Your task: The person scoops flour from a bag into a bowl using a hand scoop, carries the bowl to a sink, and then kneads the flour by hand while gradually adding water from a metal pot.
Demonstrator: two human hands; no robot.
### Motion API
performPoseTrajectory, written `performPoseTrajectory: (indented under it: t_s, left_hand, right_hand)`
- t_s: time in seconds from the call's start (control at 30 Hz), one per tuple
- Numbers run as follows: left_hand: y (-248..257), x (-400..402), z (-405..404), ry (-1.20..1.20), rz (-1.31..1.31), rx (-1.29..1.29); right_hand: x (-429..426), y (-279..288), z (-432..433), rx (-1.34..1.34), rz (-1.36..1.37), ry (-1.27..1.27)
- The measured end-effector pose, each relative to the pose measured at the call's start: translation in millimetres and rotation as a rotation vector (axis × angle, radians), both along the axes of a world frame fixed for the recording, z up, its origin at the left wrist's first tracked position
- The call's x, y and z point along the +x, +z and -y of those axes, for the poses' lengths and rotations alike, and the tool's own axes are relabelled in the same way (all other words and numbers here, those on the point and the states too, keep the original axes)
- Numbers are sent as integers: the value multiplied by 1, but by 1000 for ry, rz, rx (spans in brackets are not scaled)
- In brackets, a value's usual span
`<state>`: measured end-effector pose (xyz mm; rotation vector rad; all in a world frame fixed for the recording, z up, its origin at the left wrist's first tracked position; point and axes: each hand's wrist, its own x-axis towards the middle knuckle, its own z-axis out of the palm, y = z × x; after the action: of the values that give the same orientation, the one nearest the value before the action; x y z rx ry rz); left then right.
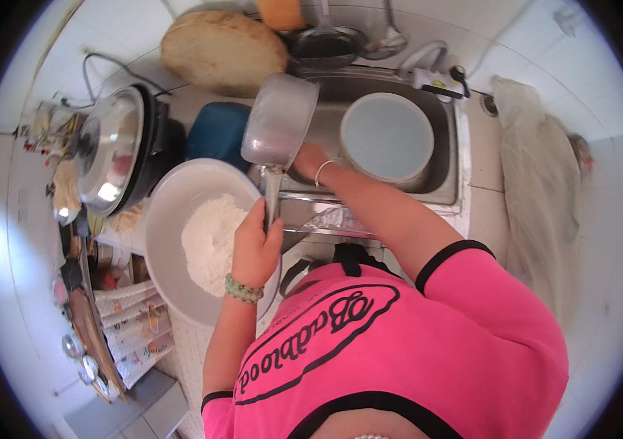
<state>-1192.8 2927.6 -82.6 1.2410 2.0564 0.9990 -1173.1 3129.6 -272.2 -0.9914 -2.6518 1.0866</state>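
My left hand (pixel 256 241), with beaded bracelets at the wrist, grips the handle of a metal dipper (pixel 281 118). The dipper is tilted over the sink's left edge, and its inside is turned from view. Reaching into the sink (pixel 322 129), my right hand (pixel 311 162) is close by the dipper's right side; its fingers are partly hidden, so its grip is unclear. Under my left forearm is a large white basin (pixel 166 219) holding a heap of white flour-like powder (pixel 210 241). A round white tub (pixel 387 134) with a pale grey-blue top stands in the sink.
Left of the sink are a blue container (pixel 218 131) and a dark pot with a shiny lid (pixel 111 148). A round wooden board (pixel 223 52) and a pan (pixel 326 46) are at the wall behind. A translucent plastic sheet (pixel 536 192) covers something at right.
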Motion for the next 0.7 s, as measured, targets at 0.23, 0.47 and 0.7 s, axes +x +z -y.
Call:
performPoseTrajectory:
  t_s: [0.23, 0.47, 0.7]
  left_hand:
    - [-19, 8, -14, -137, -68, -85]
    - [-52, 33, -59, -343, -248, -71]
    - [-104, 63, -104, -365, -390, -203]
  right_hand:
    - [82, 61, 41, 10, 116, 2]
    - [247, 45, 62, 350, 24, 21]
    - [336, 73, 69, 247, -95, -545]
